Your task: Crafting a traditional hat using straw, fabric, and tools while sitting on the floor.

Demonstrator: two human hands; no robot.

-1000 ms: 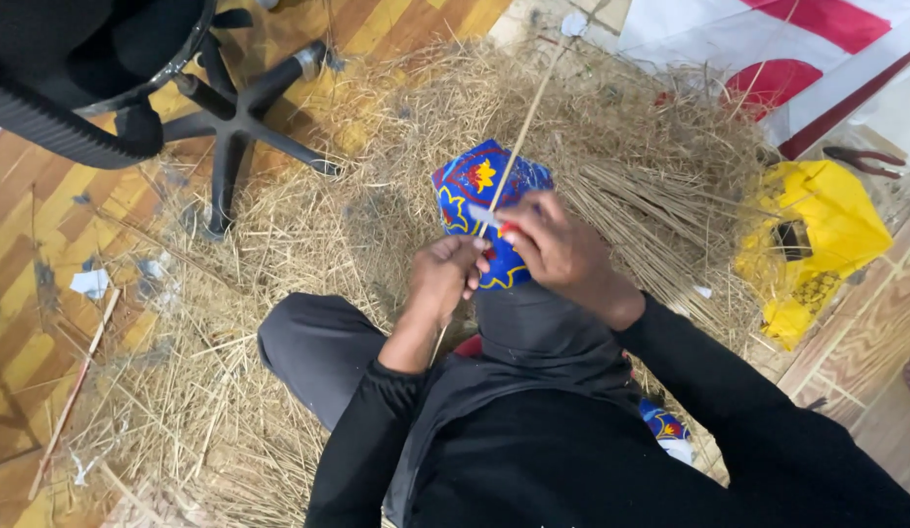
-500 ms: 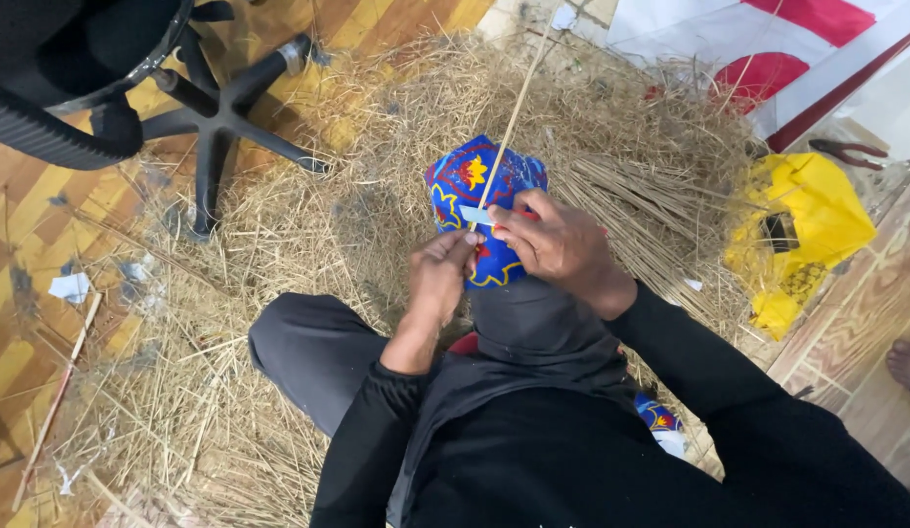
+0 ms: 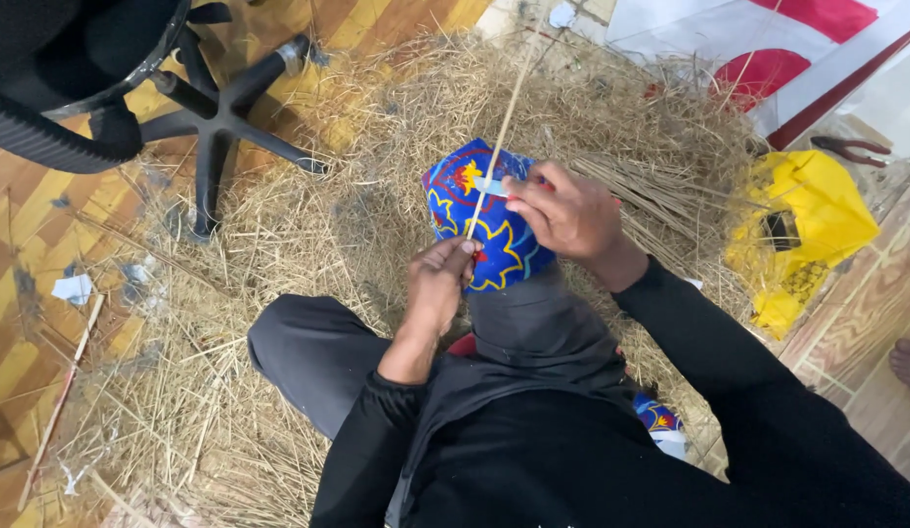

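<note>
Straw, dry and pale, heaped loose across a wooden floor [image 3: 44, 244] of yellow and brown boards; the heap [image 3: 377, 137] fills the middle of the room and spreads toward the seated person's knees.

Item one: a thin straight stick [image 3: 501, 127], light in colour, rising from the hands and slanting away over the heap. Its lower end is pinched between the thumb and fingers of the left hand [image 3: 437, 286], which is closed around it just above the person's lap.

Item two: a piece of blue paper [image 3: 484, 230] with yellow zigzag edging and a red-and-yellow motif, lying against the stick, between the two hands and above the grey trouser knee [image 3: 533, 328]. A small pale strip, possibly tape, sits where stick and paper cross; I cannot tell exactly what it is.

Item three: the right hand [image 3: 564, 210], fingers curled and pressed together, fingertips bearing on the stick and the blue paper at that strip.

Item four: black office chair base [image 3: 216, 117] with castors, standing on the straw's edge at the person's left.

Item five: crumpled yellow plastic bag [image 3: 802, 220], on the right, well apart from the hands.

Item six: white sheet with red shapes [image 3: 768, 59], beyond the heap.

Item seven: another person's bare foot [image 3: 907, 364], at the right margin.
</note>
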